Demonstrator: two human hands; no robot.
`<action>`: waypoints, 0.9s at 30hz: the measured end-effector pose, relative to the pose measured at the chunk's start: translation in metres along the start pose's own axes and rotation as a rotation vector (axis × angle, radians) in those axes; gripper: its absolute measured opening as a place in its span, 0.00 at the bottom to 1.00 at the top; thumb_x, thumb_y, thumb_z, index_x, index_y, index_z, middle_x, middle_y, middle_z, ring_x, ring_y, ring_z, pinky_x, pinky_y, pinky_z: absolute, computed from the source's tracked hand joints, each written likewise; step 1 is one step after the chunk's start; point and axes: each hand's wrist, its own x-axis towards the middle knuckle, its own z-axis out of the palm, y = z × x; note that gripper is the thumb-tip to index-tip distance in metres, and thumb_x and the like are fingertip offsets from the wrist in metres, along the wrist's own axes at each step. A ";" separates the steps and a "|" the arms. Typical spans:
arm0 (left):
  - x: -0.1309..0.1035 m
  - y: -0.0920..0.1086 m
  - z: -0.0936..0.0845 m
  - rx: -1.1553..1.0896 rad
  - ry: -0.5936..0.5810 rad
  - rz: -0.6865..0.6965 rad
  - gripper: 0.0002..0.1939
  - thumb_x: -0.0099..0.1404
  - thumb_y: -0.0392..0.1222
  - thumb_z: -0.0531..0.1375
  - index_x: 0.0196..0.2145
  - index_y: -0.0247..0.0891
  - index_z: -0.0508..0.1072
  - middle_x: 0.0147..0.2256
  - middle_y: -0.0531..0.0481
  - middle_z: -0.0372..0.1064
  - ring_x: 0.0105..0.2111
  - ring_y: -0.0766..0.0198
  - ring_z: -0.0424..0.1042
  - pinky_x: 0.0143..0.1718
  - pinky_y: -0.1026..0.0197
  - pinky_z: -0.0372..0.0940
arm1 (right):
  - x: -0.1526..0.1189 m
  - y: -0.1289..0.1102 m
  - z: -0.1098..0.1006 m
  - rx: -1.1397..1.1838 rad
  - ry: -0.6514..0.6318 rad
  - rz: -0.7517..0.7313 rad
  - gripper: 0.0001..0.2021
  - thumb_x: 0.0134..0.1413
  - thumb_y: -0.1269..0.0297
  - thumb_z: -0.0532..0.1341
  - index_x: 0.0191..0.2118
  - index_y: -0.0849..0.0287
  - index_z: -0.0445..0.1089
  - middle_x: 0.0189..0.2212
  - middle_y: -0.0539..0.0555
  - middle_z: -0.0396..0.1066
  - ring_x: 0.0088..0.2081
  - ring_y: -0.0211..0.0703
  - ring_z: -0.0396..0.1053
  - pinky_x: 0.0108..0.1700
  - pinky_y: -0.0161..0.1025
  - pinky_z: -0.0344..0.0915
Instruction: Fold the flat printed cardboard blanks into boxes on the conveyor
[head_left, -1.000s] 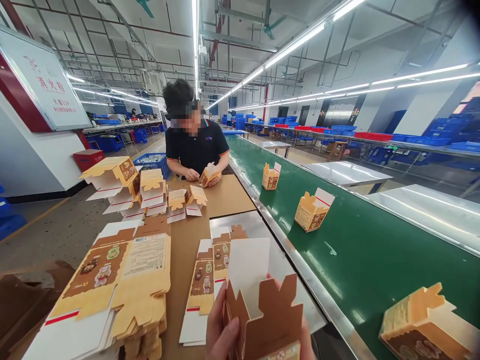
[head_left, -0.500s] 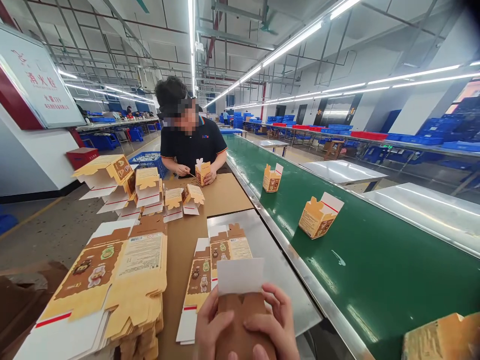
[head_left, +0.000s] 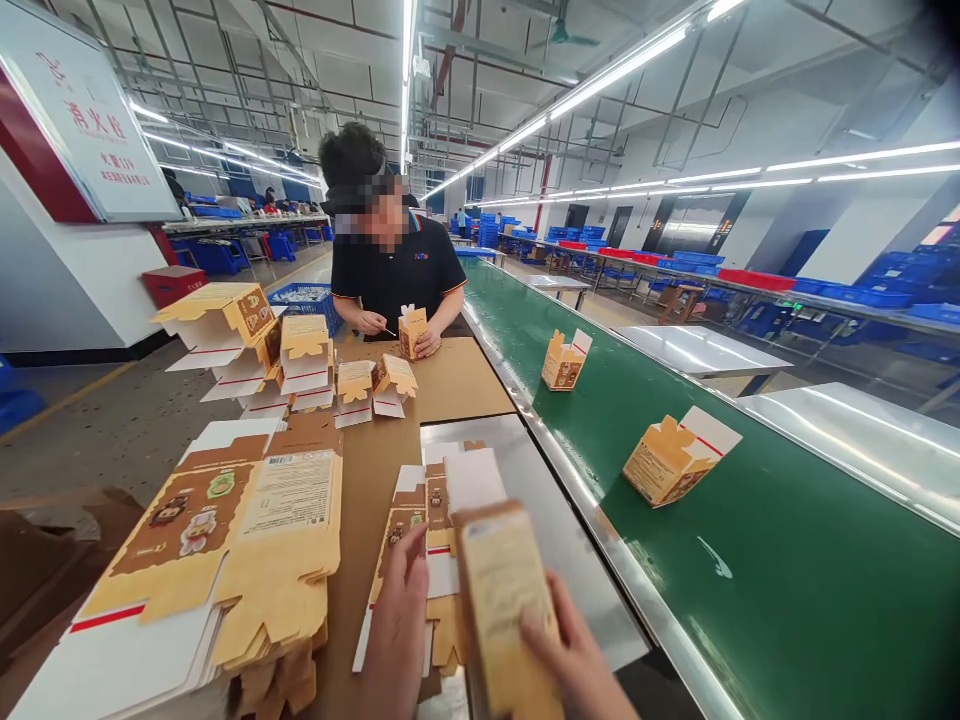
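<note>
My right hand point(head_left: 574, 650) grips a small carton point(head_left: 502, 590), with the thumb on its yellow printed side. A white flap stands up at the carton's far end, and motion blurs the print. My left hand point(head_left: 397, 625) is just left of the carton, apart from it, with its fingers stretched out. Beneath and beyond both hands lie flat printed carton blanks point(head_left: 401, 520), partly covered by the hands and the carton. A thick stack of flat blanks point(head_left: 292, 510) is further to the left.
Folded cartons point(head_left: 304, 350) are piled at the far left of the table. Opposite, a co-worker point(head_left: 397, 265) holds a carton point(head_left: 412, 332) and a thin stick. Along the right runs a green conveyor belt point(head_left: 757, 620) carrying two open cartons point(head_left: 667, 465).
The carton has turned from its brown side to its yellow side. My left hand has let go of it and moved left. A carton at the belt's near right corner has left the view.
</note>
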 end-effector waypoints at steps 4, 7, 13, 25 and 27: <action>0.034 -0.037 -0.010 0.033 -0.062 -0.134 0.24 0.55 0.49 0.62 0.47 0.35 0.65 0.53 0.38 0.63 0.58 0.48 0.59 0.60 0.43 0.50 | 0.089 -0.064 0.001 0.015 -0.063 0.051 0.29 0.50 0.38 0.56 0.49 0.55 0.68 0.50 0.57 0.72 0.51 0.53 0.69 0.49 0.47 0.66; 0.052 -0.053 -0.010 0.031 -0.048 -0.168 0.21 0.60 0.41 0.60 0.50 0.35 0.63 0.56 0.41 0.60 0.56 0.53 0.61 0.57 0.44 0.56 | 0.145 -0.079 0.009 -0.046 0.017 0.033 0.26 0.55 0.44 0.56 0.53 0.54 0.66 0.58 0.56 0.64 0.60 0.54 0.58 0.57 0.53 0.58; 0.078 -0.054 0.016 0.102 0.035 -0.201 0.23 0.62 0.42 0.60 0.54 0.37 0.62 0.53 0.43 0.62 0.48 0.56 0.67 0.49 0.46 0.65 | 0.136 -0.005 0.015 -0.106 0.206 -0.024 0.18 0.49 0.61 0.67 0.46 0.60 0.68 0.55 0.58 0.65 0.59 0.54 0.58 0.62 0.57 0.48; -0.006 -0.029 -0.006 0.072 -0.145 -0.046 0.40 0.52 0.55 0.63 0.58 0.38 0.55 0.55 0.38 0.66 0.57 0.49 0.63 0.55 0.51 0.61 | 0.020 -0.022 0.002 0.224 0.028 0.035 0.22 0.45 0.47 0.66 0.41 0.59 0.73 0.37 0.58 0.78 0.40 0.55 0.75 0.40 0.46 0.70; -0.029 -0.028 -0.008 0.058 -0.078 0.010 0.47 0.50 0.55 0.65 0.62 0.41 0.49 0.58 0.39 0.62 0.59 0.47 0.61 0.56 0.49 0.61 | -0.003 -0.018 0.013 0.240 0.029 -0.007 0.25 0.47 0.43 0.62 0.46 0.54 0.72 0.40 0.57 0.77 0.43 0.56 0.74 0.42 0.48 0.71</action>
